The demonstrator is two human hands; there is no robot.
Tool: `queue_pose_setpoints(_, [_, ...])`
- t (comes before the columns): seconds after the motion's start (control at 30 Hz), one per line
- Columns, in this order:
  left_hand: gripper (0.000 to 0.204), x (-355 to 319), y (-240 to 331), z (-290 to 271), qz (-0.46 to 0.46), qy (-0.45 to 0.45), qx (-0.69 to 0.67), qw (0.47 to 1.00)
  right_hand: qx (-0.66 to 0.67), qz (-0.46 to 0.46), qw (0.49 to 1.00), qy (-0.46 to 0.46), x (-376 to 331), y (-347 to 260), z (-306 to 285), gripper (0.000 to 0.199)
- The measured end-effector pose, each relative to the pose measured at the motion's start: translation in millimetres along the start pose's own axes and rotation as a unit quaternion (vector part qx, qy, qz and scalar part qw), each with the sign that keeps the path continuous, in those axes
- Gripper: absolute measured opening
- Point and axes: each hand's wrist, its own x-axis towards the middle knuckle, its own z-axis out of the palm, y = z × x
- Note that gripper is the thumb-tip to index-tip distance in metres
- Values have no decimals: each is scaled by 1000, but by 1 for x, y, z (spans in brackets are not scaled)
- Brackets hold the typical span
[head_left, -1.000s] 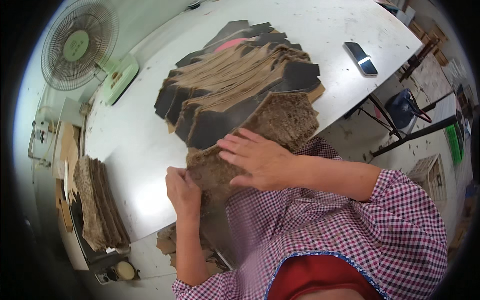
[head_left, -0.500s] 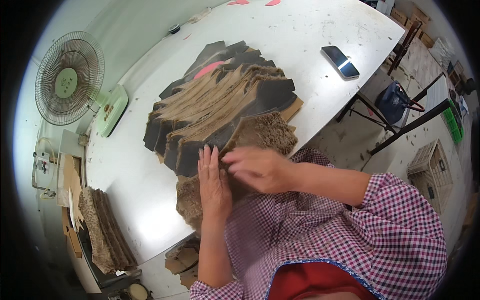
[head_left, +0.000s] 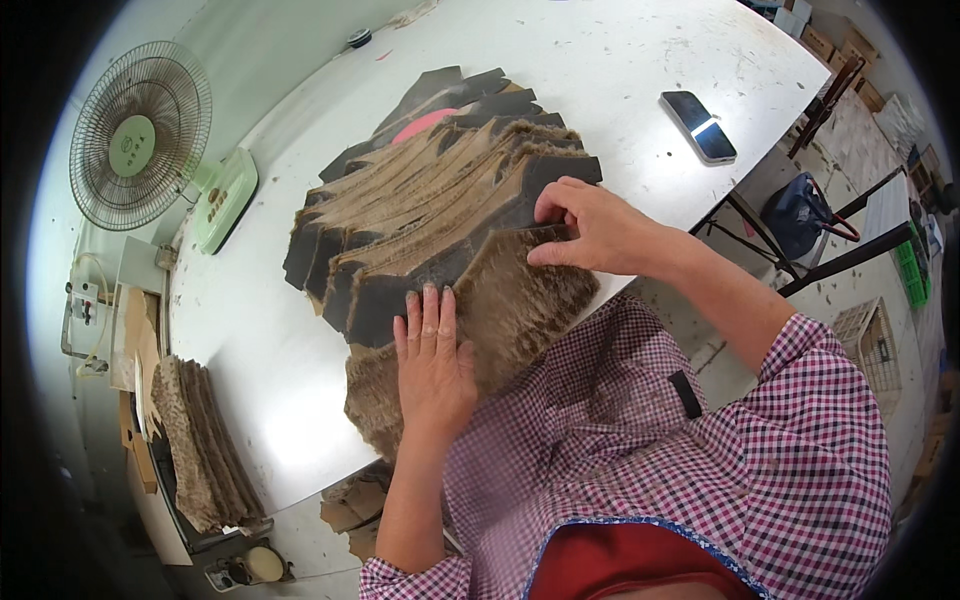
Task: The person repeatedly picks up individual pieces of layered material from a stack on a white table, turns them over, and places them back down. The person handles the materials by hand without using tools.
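Observation:
A brown furry piece [head_left: 520, 300] lies fur side up along the near edge of the table. My left hand [head_left: 435, 365] rests flat on it, fingers stretched out, the fingertips reaching onto the dark backing of the stack. At the upper right edge of the furry piece, my right hand [head_left: 600, 230] is closed with bent fingers, its thumb on the fur and its fingertips beyond the edge. Just past both hands spreads an overlapping stack of fur pieces [head_left: 420, 220] with dark backings and tan fur edges. A pink piece [head_left: 425, 125] pokes out among its far layers.
On the white table [head_left: 280, 380] lie a phone [head_left: 698, 127] at the right and a small dark round thing [head_left: 359, 38] at the back. A fan [head_left: 140, 140] with a pale green base stands left. More fur pieces [head_left: 200, 440] are piled lower left; a chair holds a dark bag [head_left: 797, 215].
My right hand has moved right and away from me, from beside my left hand to the upper right edge of the furry piece. My left hand stays flat in nearly the same place.

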Motion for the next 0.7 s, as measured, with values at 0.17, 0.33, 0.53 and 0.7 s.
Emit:
queue_pose_setpoints(0.17, [55, 1, 3, -5, 5, -25, 15, 1000, -3, -20, 1000, -23, 4, 0, -4, 37])
queue_pose_setpoints(0.33, [55, 2, 4, -5, 10, -34, 22, 999, -155, -197, 962, 106, -8, 4, 7, 26])
queue_pose_setpoints(0.53, [57, 4, 4, -5, 12, -33, 13, 999, -2, -123, 989, 84, -12, 10, 17, 17])
queue_pose_setpoints(0.7, [60, 0, 4, -6, 18, -34, 2, 999, -83, -201, 966, 139, 0, 3, 17, 11])
